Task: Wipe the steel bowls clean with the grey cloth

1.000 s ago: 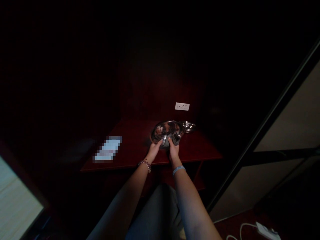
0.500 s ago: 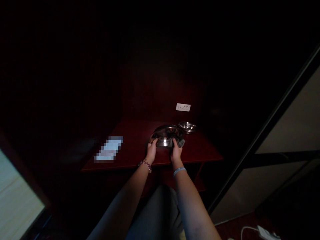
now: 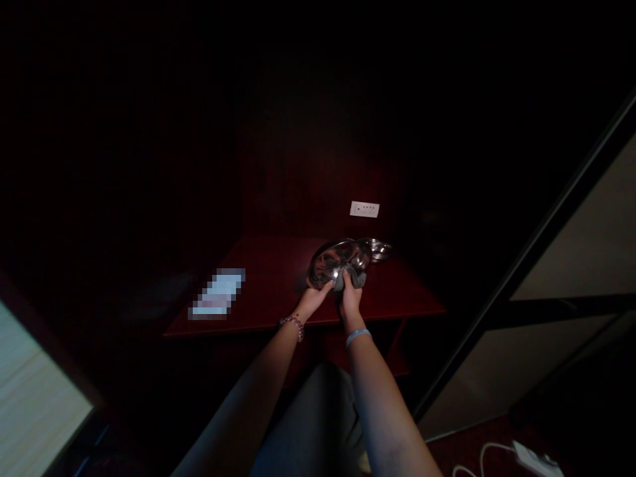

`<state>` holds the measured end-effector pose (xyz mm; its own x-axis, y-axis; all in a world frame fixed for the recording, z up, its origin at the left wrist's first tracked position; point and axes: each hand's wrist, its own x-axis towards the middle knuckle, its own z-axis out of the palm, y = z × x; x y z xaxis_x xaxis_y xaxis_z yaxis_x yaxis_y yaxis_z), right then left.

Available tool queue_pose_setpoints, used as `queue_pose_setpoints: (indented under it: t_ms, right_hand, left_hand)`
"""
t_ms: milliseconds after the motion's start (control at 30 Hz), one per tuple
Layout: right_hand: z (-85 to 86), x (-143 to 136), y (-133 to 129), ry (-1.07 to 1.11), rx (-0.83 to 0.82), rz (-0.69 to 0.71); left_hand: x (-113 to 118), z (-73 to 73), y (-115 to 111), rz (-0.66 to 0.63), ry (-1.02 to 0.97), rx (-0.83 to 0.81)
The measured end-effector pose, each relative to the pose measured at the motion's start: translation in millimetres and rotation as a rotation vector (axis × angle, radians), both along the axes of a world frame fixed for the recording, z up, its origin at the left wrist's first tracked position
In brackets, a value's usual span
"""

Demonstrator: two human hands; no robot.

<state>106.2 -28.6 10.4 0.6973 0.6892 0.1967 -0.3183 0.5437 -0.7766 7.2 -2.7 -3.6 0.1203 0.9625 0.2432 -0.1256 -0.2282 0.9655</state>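
Big bowl [image 3: 325, 264] has been retilted near bowl stack [image 3: 381, 251]; clamped by left grip [image 3: 312, 300], cloth [image 3: 358, 278] by right grip [image 3: 351, 299].

My surroundings are dim, the upper walls sinking into near-black. Bright glints catch the metal bowl [image 3: 330, 262] I grip, pale light falls at lower left, and coarse pixel blocks cover one patch beside me.

The left hand [image 3: 314, 299] grips a shiny metal bowl [image 3: 328, 260] at seven o'clock — the right hand [image 3: 352, 295], at five, holds gray cloth [image 3: 356, 278] against it; metal dishware [image 3: 380, 250] sits near three.
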Motion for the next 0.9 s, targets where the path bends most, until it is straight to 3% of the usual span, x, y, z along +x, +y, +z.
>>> queue_pose_setpoints:
  t_ms: [500,900]
  right_hand:
    - [2.5,-1,-3,0.064,0.014,0.030]
    - [1.0,-1,-3,0.068,0.017,0.051]
  left_hand:
    - [-5,11.8,-3,0.066,-0.132,-0.158]
    - [-7,23.0,-11,0.096,-0.170,0.090]
